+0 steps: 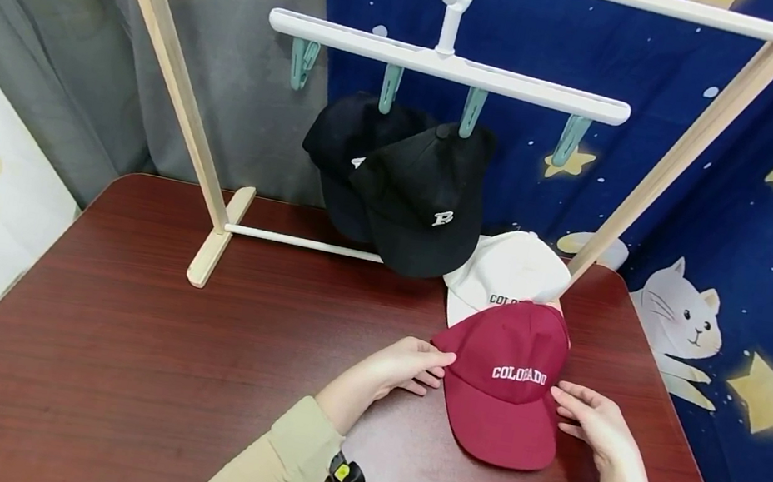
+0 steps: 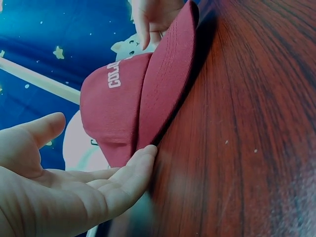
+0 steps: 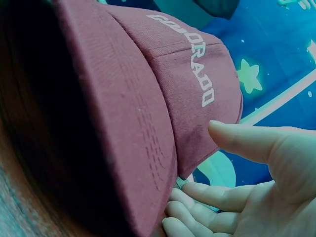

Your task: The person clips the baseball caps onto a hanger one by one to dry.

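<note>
A maroon baseball cap (image 1: 506, 382) with white COLORADO lettering lies on the table, brim toward me. Beside its left edge is my left hand (image 1: 404, 366); in the left wrist view its straight fingers (image 2: 131, 177) reach the cap's lower edge and the thumb stands apart. On the other side my right hand (image 1: 593, 421) has its thumb close to the crown and its fingers (image 3: 197, 215) by the lower edge, spread rather than pinching. Whether the fingertips touch the cap cannot be told. Behind it, partly covered, is a white cap (image 1: 515, 266) with dark lettering.
A wooden rack (image 1: 178, 73) stands on the brown table (image 1: 109, 366). From its bar hangs a white hanger (image 1: 452, 66) with several green clips (image 1: 302, 63). A black cap (image 1: 431, 198) and a dark navy cap (image 1: 341, 141) hang from the middle clips.
</note>
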`<action>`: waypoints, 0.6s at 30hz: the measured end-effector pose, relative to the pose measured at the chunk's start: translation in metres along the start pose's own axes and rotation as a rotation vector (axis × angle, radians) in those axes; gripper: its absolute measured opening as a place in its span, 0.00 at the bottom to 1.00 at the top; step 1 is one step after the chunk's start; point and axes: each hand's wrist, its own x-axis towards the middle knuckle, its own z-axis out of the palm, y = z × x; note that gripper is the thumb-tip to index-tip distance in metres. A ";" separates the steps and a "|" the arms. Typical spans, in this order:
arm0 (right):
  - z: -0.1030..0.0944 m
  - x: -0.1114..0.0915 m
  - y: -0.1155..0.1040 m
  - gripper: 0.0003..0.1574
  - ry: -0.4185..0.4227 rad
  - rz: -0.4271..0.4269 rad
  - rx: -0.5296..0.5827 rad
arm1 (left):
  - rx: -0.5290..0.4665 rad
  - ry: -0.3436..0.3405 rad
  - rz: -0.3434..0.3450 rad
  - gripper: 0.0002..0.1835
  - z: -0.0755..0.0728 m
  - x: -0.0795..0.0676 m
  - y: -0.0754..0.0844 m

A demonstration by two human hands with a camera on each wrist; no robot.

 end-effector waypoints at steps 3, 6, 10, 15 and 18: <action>0.002 -0.003 -0.004 0.48 0.000 -0.006 -0.028 | 0.000 0.002 -0.002 0.23 0.000 -0.001 0.001; 0.002 -0.005 -0.004 0.49 -0.007 -0.015 -0.027 | 0.006 0.006 -0.004 0.23 0.000 -0.001 0.001; 0.005 -0.006 -0.005 0.49 -0.001 -0.028 -0.059 | 0.008 0.008 -0.004 0.22 0.000 -0.001 0.001; 0.013 -0.015 -0.014 0.43 0.017 -0.031 -0.134 | 0.001 0.007 -0.007 0.20 0.000 0.000 -0.001; 0.016 -0.017 -0.018 0.41 0.031 -0.017 -0.145 | -0.003 0.007 -0.005 0.19 0.000 0.000 -0.002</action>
